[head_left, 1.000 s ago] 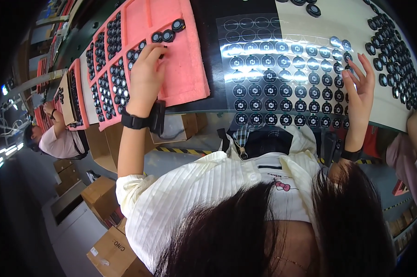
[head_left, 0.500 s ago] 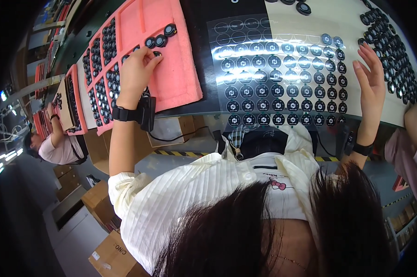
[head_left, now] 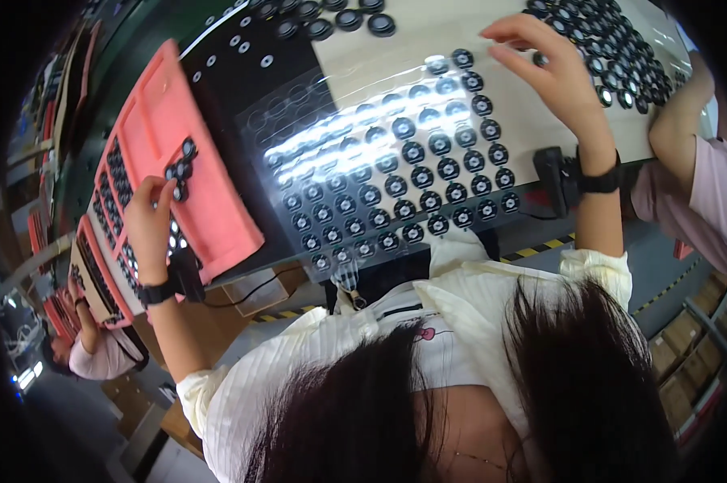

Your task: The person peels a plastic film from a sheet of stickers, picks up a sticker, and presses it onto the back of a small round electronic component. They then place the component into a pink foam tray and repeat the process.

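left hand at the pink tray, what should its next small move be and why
Probably settle the round black part and ease off: the left hand has its fingertips at it, and similar black parts lie just beyond in the pink tray. Whether it is gripped is unclear.

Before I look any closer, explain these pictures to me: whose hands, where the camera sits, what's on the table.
There's no machine: one person works with two bare hands. Every picture comes from a wide camera on their head, looking down, so straight edges bend. The left hand is at a pink tray, fingertips against a small black round piece; whether it's gripped is unclear. The right hand is open, fingers spread, near many black round pieces. Between the hands lies a clear sheet with rows of black circles.
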{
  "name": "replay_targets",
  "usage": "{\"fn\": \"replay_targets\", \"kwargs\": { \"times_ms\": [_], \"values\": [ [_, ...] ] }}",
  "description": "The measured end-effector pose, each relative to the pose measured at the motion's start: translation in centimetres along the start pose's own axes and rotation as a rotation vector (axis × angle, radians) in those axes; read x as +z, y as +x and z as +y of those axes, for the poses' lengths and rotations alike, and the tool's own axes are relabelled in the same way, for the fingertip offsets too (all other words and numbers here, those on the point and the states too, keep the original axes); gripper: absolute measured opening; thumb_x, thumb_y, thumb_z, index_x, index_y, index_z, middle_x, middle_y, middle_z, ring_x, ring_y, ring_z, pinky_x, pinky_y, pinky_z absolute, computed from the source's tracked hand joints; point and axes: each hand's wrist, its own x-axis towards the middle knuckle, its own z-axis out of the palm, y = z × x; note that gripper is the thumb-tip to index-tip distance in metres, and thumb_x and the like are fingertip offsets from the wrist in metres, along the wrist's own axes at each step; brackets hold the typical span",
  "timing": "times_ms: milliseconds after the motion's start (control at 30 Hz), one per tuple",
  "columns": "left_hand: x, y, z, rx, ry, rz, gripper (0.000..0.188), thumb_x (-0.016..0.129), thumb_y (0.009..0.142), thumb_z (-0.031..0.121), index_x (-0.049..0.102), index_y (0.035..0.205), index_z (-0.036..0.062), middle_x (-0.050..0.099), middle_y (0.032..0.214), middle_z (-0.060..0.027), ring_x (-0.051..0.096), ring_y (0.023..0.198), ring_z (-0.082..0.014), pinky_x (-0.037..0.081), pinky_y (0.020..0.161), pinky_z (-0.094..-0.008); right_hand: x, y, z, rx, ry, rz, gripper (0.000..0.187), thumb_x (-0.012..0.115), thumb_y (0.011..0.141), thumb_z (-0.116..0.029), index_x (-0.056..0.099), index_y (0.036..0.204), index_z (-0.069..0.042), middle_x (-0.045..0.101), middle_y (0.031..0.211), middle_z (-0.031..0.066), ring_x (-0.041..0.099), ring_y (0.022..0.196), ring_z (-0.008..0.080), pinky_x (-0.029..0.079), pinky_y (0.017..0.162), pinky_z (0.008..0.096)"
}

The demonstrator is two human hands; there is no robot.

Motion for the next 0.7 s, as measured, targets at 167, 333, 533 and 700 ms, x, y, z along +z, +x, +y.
{"fn": "replay_targets", "kwargs": {
  "times_ms": [167,333,533,700],
  "values": [
    [-0.3,2.6,10.6,0.304,-0.171,-0.120,0.015,0.059,0.079,0.015,0.057,0.087,0.0021,0.058,0.075,-0.0132,0.056,0.064,-0.0224,0.044,0.059,-0.0286,2.4,2.5,2.7,-0.009,0.081,-0.137,0.012,0.060,0.078,-0.009,0.059,0.087,-0.002,0.057,0.081,0.0041,0.055,0.073,0.0121,0.044,0.069,0.0232],
    [4.6,4.2,18.8,0.851,0.011,-0.113,0.045,0.060,0.076,0.023,0.048,0.114,0.0038,0.060,0.088,-0.0137,0.058,0.080,-0.0290,0.048,0.064,-0.0345,4.6,4.1,2.8,0.023,0.078,-0.259,0.011,0.063,0.075,-0.009,0.059,0.082,-0.002,0.057,0.073,0.0033,0.053,0.066,0.0117,0.043,0.060,0.0237],
    [6.9,5.2,21.5,0.878,0.023,-0.306,0.063,0.064,0.071,0.030,0.040,0.123,0.0036,0.059,0.086,-0.0129,0.059,0.078,-0.0282,0.047,0.062,-0.0348,4.8,4.2,2.7,0.080,0.024,-0.240,0.009,0.064,0.074,-0.008,0.060,0.080,-0.002,0.054,0.070,0.0017,0.050,0.063,0.0102,0.042,0.057,0.0244],
    [7.7,5.1,21.7,0.882,0.087,-0.302,0.074,0.068,0.066,0.032,0.035,0.128,0.0057,0.059,0.085,-0.0133,0.059,0.077,-0.0290,0.047,0.063,-0.0357,2.8,4.2,2.9,0.094,0.338,-0.382,0.017,0.063,0.072,-0.006,0.059,0.089,-0.006,0.055,0.071,-0.0004,0.047,0.063,0.0089,0.041,0.060,0.0228]
  ]
}}
